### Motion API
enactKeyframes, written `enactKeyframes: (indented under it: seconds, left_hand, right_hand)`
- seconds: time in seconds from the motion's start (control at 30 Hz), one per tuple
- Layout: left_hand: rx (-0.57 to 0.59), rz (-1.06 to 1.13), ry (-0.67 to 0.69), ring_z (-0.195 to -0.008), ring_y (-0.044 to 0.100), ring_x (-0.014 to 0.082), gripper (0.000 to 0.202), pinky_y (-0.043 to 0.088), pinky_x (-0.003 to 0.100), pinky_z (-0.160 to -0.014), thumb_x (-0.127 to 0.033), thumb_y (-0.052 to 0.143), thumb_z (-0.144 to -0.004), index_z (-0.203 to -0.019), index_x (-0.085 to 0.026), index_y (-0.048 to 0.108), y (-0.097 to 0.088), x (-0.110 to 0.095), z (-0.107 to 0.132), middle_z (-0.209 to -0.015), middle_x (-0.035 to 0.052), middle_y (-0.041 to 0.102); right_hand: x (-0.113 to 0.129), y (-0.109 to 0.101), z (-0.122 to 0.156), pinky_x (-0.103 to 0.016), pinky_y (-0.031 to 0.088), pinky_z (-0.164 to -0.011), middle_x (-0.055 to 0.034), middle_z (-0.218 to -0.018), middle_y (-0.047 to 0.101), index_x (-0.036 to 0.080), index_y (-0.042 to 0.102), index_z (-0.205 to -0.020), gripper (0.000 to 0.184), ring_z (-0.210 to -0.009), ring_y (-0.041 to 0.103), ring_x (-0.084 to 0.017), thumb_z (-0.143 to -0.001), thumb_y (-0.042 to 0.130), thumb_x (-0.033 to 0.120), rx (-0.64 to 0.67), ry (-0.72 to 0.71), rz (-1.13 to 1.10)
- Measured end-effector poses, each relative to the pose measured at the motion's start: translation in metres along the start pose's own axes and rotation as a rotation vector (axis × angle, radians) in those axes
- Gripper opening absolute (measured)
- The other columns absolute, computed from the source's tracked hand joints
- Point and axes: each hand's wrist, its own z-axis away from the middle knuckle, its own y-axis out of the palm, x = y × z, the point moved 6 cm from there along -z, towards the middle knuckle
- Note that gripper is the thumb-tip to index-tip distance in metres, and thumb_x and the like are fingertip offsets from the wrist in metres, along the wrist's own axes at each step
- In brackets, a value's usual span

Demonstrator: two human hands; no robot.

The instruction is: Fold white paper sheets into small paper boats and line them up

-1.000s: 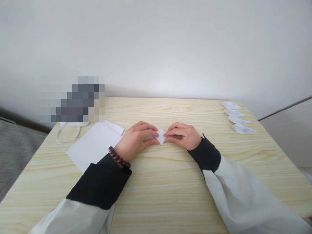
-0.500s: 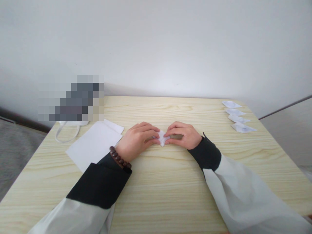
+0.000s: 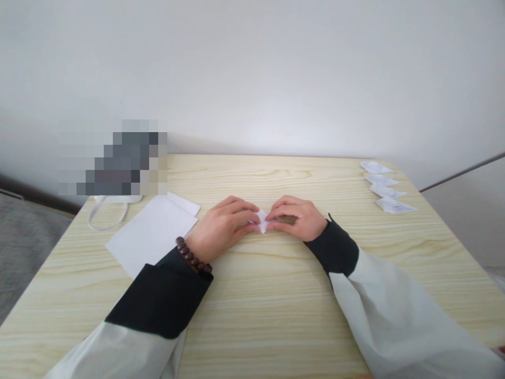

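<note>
A small piece of folded white paper (image 3: 262, 221) is held between my two hands over the middle of the table. My left hand (image 3: 226, 223) pinches its left side with thumb and fingers. On the right side, my right hand (image 3: 298, 217) grips it in the same way, fingertips close to those of the left. The fingers cover much of the paper, so its full shape is hidden. Several folded white paper pieces (image 3: 394, 205), pointed at one end, lie in a column at the far right.
Flat white paper sheets (image 3: 148, 237) lie left of my left hand, partly under the forearm. Behind them are a blurred-out dark object (image 3: 118, 163) and a white cord loop (image 3: 91, 216). A white wall (image 3: 276, 79) rises behind the wooden table (image 3: 272, 310).
Both hands keep their hold on the folded paper and have barely moved. The paper's lower point shows slightly less below the fingers.
</note>
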Motion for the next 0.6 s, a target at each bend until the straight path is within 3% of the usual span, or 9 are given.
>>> enactKeyframes:
  seconds: [0.6]
  left_hand:
    - [0.0, 0.021, 0.012, -0.097, 0.058, 0.0183, 0.017, 0.048, 0.033, -0.087, -0.027, 0.053, -0.09, -0.093, -0.018, 0.068, 0.0007, -0.0018, -0.0006, -0.105, 0.0061, 0.068]
  right_hand:
    - [0.0026, -0.0013, -0.0001, -0.024, 0.052, -0.07, -0.0054, -0.081, 0.069, 0.017, 0.072, -0.084, 0.015, -0.074, 0.064, -0.012, -0.081, 0.066, 0.031, -0.01, -0.023, -0.064]
